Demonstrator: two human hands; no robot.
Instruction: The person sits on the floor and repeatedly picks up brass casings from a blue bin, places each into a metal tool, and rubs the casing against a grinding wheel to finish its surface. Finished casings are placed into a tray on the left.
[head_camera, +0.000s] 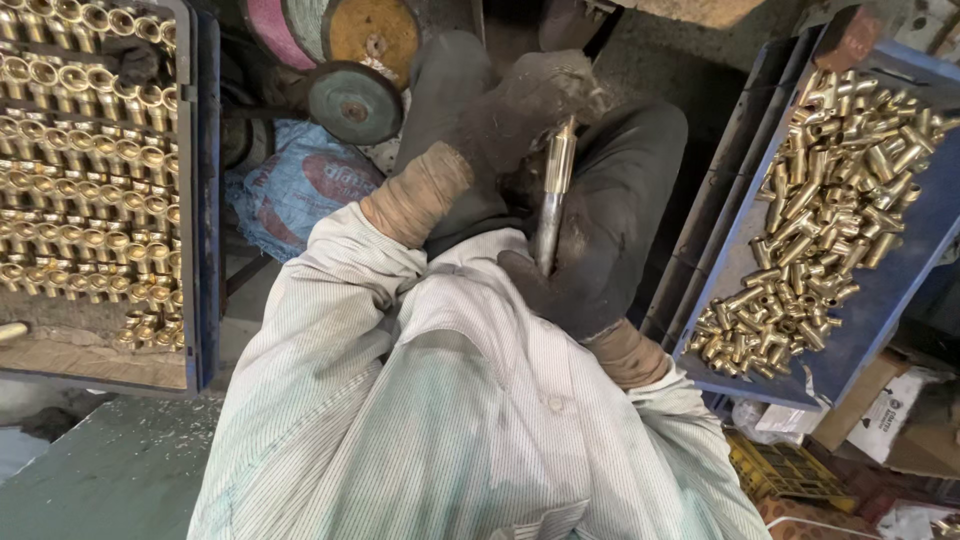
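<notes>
Head view, looking straight down. Both hands are wearing dark, grimy gloves and are closing together on a slim, polished metal rod (553, 195), which is standing nearly upright in the frame at its centre, over the person's dark-clothed lap. The left hand (525, 105) is wrapping around the rod's upper end, its fingers curled shut over the top, while the right hand (590, 255) is clamping the lower end, the thumb pressing against the rod's side; the bare middle length of the rod is showing between the two gloves. Tan cuffs are wrapping both wrists, and pale striped sleeves (470, 400) are filling the lower middle of the frame. At the person's left, a blue tray (205, 200) is holding brass fittings (85, 170) lying in ordered rows. At the person's right, a second blue tray (890, 300) is holding a loose heap of brass fittings (830, 210), piled without order. At the top, ahead of the hands, a yellow-faced wheel with a pink rim (335, 28) and a smaller dark disc (352, 102) are sitting close together, just above a blue printed sack (300, 190) lying on the floor.
</notes>
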